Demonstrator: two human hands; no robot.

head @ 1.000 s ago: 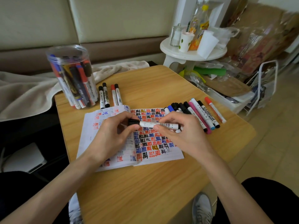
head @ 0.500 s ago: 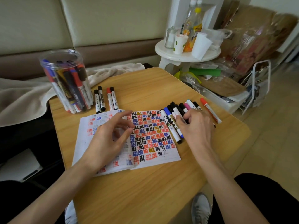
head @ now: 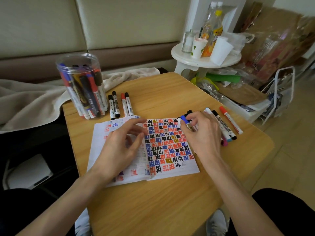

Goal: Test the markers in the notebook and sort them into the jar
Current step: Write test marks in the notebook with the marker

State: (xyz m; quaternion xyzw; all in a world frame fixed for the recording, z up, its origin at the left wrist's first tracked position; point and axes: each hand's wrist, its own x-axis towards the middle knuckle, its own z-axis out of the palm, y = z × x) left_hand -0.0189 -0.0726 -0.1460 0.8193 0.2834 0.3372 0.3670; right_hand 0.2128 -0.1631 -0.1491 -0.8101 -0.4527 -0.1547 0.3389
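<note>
The blue-capped marker (head: pixel 183 118) lies at the near end of the row of loose markers (head: pixel 227 128), just beside the notebook's (head: pixel 170 150) right page. The right hand (head: pixel 202 133) curls over it, fingertips pinching the barrel just behind the cap. It is probably light and stiff, with a smooth round plastic body that may roll or slip. The best grip looks to be mid-barrel, leaving the snap cap free for the other hand. The left hand (head: pixel 122 147) is over the left page, fingers loosely spread and gripping nothing. The clear jar (head: pixel 75 67) stands well apart at the wooden table's (head: pixel 162 201) far left corner, with four markers (head: pixel 119 106) lying beside it.
</note>
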